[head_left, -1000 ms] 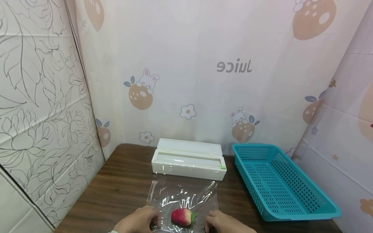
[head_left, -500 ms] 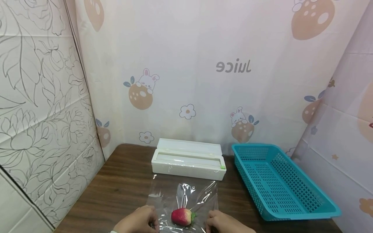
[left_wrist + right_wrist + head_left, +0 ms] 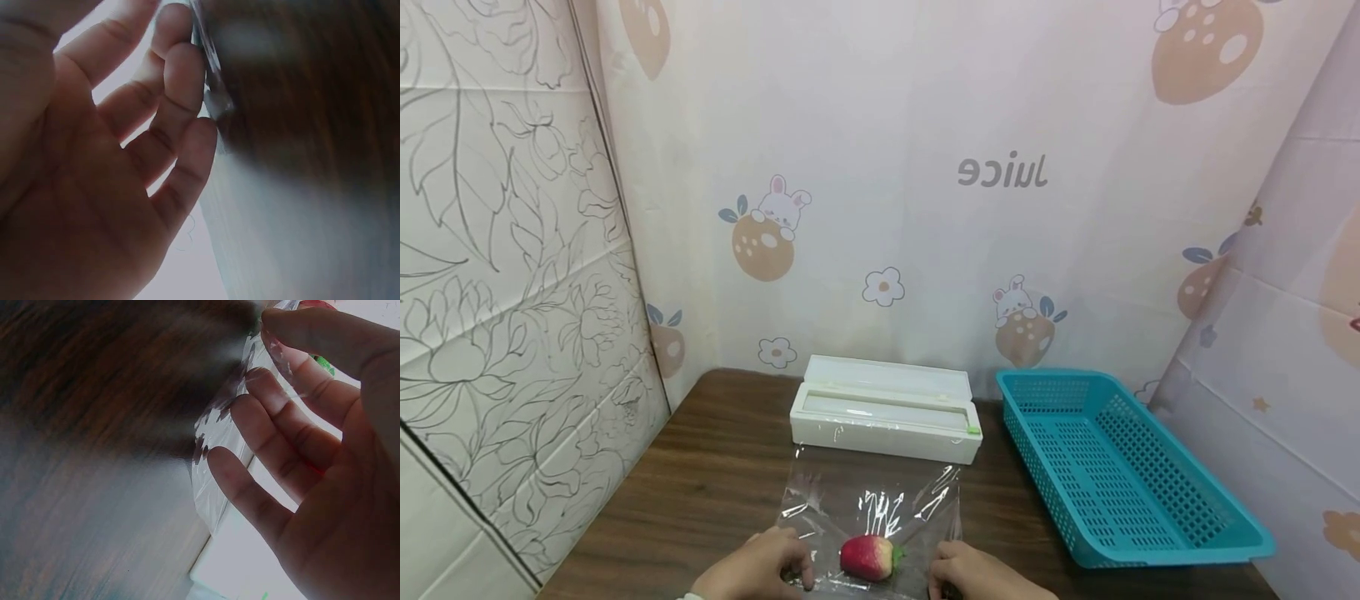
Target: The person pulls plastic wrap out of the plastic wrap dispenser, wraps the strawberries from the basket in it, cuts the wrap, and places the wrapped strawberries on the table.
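Observation:
A red strawberry (image 3: 868, 557) with a pale end and green leaves lies on a clear sheet of cling film (image 3: 835, 508) at the bottom middle of the head view. On its left side my left hand (image 3: 763, 567) has curled fingers at the film's edge; in the left wrist view the left hand (image 3: 106, 162) shows bent fingers against the film, its thumb and index tips out of frame. To the right of the strawberry, my right hand (image 3: 973, 572) holds the opposite edge. The right wrist view shows the right hand (image 3: 312, 462) pinching the cling film (image 3: 215, 434) between thumb and index finger.
Behind the film stands a white cling film dispenser (image 3: 880, 442), lid raised, with a green piece at its right end. A turquoise plastic basket (image 3: 1180, 557) stands at the right on the dark wooden table (image 3: 677, 483). Patterned wall coverings enclose the back and sides.
Both hands stay almost in place. The creases and reflections on the cling film shift, now fanning outward from around the strawberry. Fingers of the left hand shift slightly at the film's edge.

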### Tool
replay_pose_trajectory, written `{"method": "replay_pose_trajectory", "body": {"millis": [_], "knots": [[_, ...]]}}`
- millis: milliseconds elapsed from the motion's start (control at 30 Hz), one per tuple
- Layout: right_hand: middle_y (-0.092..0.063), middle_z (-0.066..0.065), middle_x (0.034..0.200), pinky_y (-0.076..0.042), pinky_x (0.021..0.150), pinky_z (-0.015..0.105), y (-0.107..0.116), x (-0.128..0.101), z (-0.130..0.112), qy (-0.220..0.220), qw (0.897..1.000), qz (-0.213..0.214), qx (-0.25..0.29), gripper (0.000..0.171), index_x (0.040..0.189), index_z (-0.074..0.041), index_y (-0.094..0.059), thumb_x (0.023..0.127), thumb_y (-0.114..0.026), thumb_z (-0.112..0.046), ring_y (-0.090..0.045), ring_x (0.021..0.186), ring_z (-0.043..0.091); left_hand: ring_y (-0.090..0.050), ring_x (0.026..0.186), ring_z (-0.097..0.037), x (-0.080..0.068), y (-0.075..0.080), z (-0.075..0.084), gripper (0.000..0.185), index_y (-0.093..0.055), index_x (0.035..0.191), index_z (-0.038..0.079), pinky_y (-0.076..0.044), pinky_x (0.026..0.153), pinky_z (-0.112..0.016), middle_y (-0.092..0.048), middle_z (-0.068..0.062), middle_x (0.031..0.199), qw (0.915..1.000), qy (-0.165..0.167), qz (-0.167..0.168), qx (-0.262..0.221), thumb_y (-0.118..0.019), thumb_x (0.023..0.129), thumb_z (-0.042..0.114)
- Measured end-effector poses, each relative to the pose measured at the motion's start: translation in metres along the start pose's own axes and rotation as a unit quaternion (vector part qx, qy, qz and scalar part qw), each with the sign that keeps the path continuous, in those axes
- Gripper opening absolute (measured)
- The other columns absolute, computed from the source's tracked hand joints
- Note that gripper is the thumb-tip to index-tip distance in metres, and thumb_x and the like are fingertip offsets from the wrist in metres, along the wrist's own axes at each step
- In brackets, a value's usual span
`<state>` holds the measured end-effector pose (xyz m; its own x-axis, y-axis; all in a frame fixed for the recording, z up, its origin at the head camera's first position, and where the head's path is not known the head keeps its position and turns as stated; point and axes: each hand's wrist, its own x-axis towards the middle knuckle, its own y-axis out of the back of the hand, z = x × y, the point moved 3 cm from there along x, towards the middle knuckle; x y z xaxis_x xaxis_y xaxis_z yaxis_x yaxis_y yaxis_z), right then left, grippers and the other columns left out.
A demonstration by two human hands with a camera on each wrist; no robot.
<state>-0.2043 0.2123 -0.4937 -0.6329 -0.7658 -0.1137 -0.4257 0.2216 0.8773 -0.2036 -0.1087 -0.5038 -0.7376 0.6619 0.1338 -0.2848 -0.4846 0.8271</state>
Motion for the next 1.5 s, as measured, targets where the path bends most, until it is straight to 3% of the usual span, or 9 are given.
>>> {"method": "replay_pose_trajectory", "body": {"millis": [167,367,567,733,1000,1367,1500], "knots": [[-0.046,-0.022,0.083,-0.045,0.058,0.019,-0.002,0.0,0.003,0.026,1.0,0.01,-0.011,0.014,0.082,-0.025,-0.067,0.08,-0.077,-0.015,-0.044,0.075,-0.006,-0.04,0.07,0.009,0.002,0.001,0.001,0.014,-0.07,0.07,0.022,-0.034,0.06,-0.013,-0.048,0.021,0.073,0.9986,-0.049,0.018,0.008,-0.08,0.076,0.014],[-0.048,-0.022,0.083,-0.046,0.062,0.017,0.0,-0.001,0.002,-0.016,0.999,-0.001,0.047,0.012,0.084,-0.026,-0.066,0.085,-0.075,-0.02,-0.046,0.074,-0.006,-0.045,0.065,0.008,0.002,0.002,-0.002,0.016,-0.064,0.078,0.018,-0.044,0.058,-0.016,-0.052,0.021,0.072,0.9978,-0.026,0.005,-0.061,-0.073,0.088,0.009],[-0.05,-0.021,0.082,-0.046,0.06,0.016,0.003,-0.003,-0.001,0.008,0.998,0.014,0.056,0.011,0.085,-0.025,-0.063,0.086,-0.074,-0.021,-0.047,0.073,-0.006,-0.052,0.07,0.006,0.002,0.005,-0.004,0.01,-0.071,0.084,0.017,-0.05,0.064,-0.019,-0.06,0.02,0.078,0.9922,-0.001,-0.007,-0.124,-0.072,0.092,0.011],[-0.054,-0.022,0.081,-0.049,0.06,0.017,0.004,-0.003,-0.002,0.015,0.995,0.018,0.099,0.007,0.088,-0.022,-0.064,0.091,-0.07,-0.019,-0.051,0.072,-0.006,-0.055,0.071,0.006,0.001,0.011,-0.003,0.009,-0.073,0.084,0.02,-0.051,0.063,-0.02,-0.062,0.021,0.079,0.9925,-0.013,0.001,-0.121,-0.073,0.092,0.017],[-0.056,-0.015,0.074,-0.048,0.057,0.02,0.009,-0.001,-0.002,-0.079,0.983,0.038,0.164,0.007,0.093,-0.022,-0.059,0.098,-0.063,-0.02,-0.052,0.064,-0.001,-0.058,0.079,0.005,0.003,0.021,-0.001,0.005,-0.072,0.088,0.017,-0.054,0.069,-0.022,-0.065,0.018,0.085,0.991,-0.087,0.05,-0.088,-0.072,0.092,0.014],[-0.061,-0.01,0.076,-0.047,0.055,0.024,0.003,0.003,0.005,-0.111,0.971,0.072,0.198,0.008,0.096,-0.018,-0.054,0.103,-0.055,-0.022,-0.056,0.066,0.004,-0.056,0.077,0.003,0.012,0.011,-0.005,0.002,-0.069,0.093,0.016,-0.052,0.067,-0.022,-0.062,0.016,0.085,0.9927,-0.046,0.034,-0.106,-0.07,0.094,0.015],[-0.062,-0.01,0.075,-0.047,0.055,0.025,0.002,0.003,0.007,-0.119,0.97,0.083,0.197,0.009,0.095,-0.018,-0.053,0.103,-0.054,-0.022,-0.057,0.065,0.005,-0.062,0.091,-0.008,0.021,0.007,0.006,0.022,-0.067,0.11,0.012,-0.055,0.079,-0.03,-0.066,0.006,0.1,0.9956,-0.051,0.048,-0.062,-0.072,0.093,0.025]]}}
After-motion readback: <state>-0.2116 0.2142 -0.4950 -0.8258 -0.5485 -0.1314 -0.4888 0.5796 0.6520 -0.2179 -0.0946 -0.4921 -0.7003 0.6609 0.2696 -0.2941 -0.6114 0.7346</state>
